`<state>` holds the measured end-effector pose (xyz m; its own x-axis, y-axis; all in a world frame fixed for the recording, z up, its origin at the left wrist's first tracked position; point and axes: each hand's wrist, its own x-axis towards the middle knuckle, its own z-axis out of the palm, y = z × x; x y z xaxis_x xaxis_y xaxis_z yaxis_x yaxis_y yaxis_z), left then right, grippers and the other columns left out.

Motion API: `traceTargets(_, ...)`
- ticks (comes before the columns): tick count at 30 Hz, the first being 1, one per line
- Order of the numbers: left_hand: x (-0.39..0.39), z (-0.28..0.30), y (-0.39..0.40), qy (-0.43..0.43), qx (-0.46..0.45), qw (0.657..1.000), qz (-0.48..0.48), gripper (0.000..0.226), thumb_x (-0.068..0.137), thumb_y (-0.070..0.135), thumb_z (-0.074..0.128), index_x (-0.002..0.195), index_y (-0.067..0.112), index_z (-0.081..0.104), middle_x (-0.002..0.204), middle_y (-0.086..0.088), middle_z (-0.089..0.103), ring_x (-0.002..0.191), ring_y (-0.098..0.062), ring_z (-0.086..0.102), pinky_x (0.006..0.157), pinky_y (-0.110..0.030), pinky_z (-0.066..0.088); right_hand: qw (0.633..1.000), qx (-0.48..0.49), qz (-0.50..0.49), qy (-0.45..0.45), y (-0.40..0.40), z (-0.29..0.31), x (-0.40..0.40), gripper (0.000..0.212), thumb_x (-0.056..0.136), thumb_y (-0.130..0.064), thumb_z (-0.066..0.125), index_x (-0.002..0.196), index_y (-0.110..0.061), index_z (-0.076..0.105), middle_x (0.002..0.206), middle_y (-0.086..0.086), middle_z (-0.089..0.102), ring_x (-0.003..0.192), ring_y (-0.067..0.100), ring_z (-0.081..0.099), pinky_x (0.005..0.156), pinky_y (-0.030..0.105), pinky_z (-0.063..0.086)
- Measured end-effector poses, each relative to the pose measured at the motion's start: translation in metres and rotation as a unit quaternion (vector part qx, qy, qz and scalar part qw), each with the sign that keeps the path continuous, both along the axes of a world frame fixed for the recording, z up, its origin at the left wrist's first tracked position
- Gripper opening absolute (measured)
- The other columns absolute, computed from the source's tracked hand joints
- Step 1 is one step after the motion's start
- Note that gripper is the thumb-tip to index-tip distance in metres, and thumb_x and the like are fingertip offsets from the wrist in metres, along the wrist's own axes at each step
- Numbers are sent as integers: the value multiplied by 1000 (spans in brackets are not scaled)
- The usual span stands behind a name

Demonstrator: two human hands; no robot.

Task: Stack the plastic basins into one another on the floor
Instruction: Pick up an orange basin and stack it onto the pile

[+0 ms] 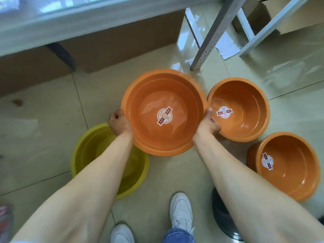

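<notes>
A large orange basin (152, 95) with a round sticker inside is in the middle of the view, held by both hands. My left hand (119, 122) grips its left rim and my right hand (208, 124) grips its right rim. Whether it rests on the floor or hangs just above it I cannot tell. A yellow basin (91, 149) sits on the floor to the lower left, partly under my left forearm. Two smaller orange basins stand on the floor at the right, one (245, 102) beside the large basin, the other (289, 165) nearer to me.
Cardboard boxes (112, 48) line the wall behind the basins. A grey metal shelf post (208, 44) stands on the tiled floor at the back right. A dark round object (222, 216) lies under my right forearm. My white shoes (181, 211) are at the bottom.
</notes>
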<state>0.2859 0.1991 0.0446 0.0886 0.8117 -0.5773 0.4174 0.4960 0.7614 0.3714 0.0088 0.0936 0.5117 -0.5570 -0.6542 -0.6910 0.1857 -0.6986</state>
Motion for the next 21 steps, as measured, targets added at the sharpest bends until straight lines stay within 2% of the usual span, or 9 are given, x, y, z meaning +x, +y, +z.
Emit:
traceTargets(2,-18,17,4,-8,-8,999,40,34,89,20,47,56,19,40,59,-2,48,55,-20,45,60,-29,38,999,-15,38,-7,14,12,-8,33,90,-41,63,66,-19,56,72,-2,65,70,20,64,72,31,49)
traceTargets(6,-60,45,19,-25,-12,993,118,31,93,17,44,62,18,45,65,-1,55,60,-20,52,59,-29,41,992,-62,103,-31,46,28,-31,33,85,-47,64,66,-19,62,76,3,72,79,28,71,76,38,59)
traceTargets(8,-80,57,28,-15,-6,990,143,32,93,17,44,61,18,44,64,0,54,61,-20,50,61,-28,41,989,-72,125,-34,58,35,-45,37,85,-48,63,65,-18,62,70,1,69,73,25,68,70,34,56)
traceTargets(11,-115,67,39,15,10,985,170,33,92,17,43,60,19,45,63,3,53,56,-15,48,54,-26,38,985,-79,155,-17,75,39,-73,39,86,-49,62,66,-15,61,63,-1,62,64,23,57,58,28,45)
traceTargets(13,-139,64,46,31,14,981,189,31,90,18,43,59,18,45,63,2,53,57,-17,47,53,-26,37,982,-79,173,0,85,35,-93,38,87,-48,61,70,-14,62,64,0,61,64,23,55,60,26,40)
traceTargets(18,-192,38,64,89,28,974,205,33,88,15,44,55,17,39,58,3,45,52,-15,37,43,-25,32,974,-81,211,25,105,7,-141,38,89,-47,55,74,-14,65,76,6,67,73,30,60,67,31,45)
traceTargets(21,-213,19,66,90,28,976,196,25,88,14,44,63,11,47,58,2,44,54,-17,36,53,-28,31,964,-111,241,-3,112,-13,-157,36,94,-43,50,76,-14,62,75,6,62,74,28,55,68,28,38)
